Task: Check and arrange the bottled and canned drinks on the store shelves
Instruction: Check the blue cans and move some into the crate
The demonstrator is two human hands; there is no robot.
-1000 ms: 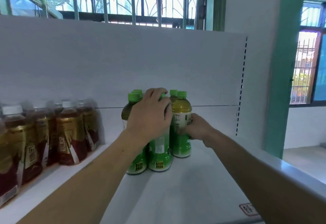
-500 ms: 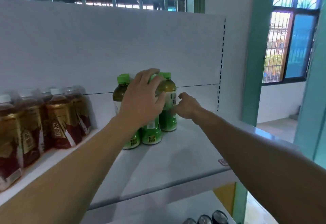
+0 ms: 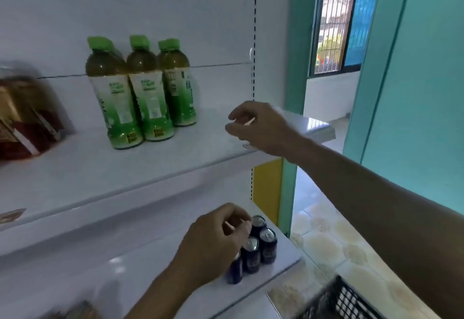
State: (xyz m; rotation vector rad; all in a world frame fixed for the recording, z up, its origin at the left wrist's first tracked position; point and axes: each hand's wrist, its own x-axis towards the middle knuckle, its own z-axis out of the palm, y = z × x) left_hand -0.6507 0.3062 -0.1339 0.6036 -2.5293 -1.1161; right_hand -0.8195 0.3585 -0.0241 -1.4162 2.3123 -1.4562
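Three green-capped green tea bottles [image 3: 148,93] stand close together in a slanting row on the white upper shelf [image 3: 100,168]. My right hand [image 3: 261,128] hovers to their right above the shelf's end, fingers loosely curled, holding nothing. On the lower shelf [image 3: 150,263] stand several dark blue cans [image 3: 267,246] in a tight group. My left hand [image 3: 218,241] hangs just over the left side of the cans, fingers loosely curled, and hides part of the nearest can. I see nothing gripped in it.
Blurred brown tea bottles [image 3: 25,118] fill the upper shelf's left end. A black mesh basket [image 3: 344,301] sits at the bottom right over the tiled floor. A teal wall [image 3: 414,93] stands to the right of the shelving. A price tag [image 3: 12,214] marks the upper shelf's edge.
Both hands have let go of the green bottles. My left hand dropped to the cans on the lower shelf, my right hand drew back to the right. The view tilted down.
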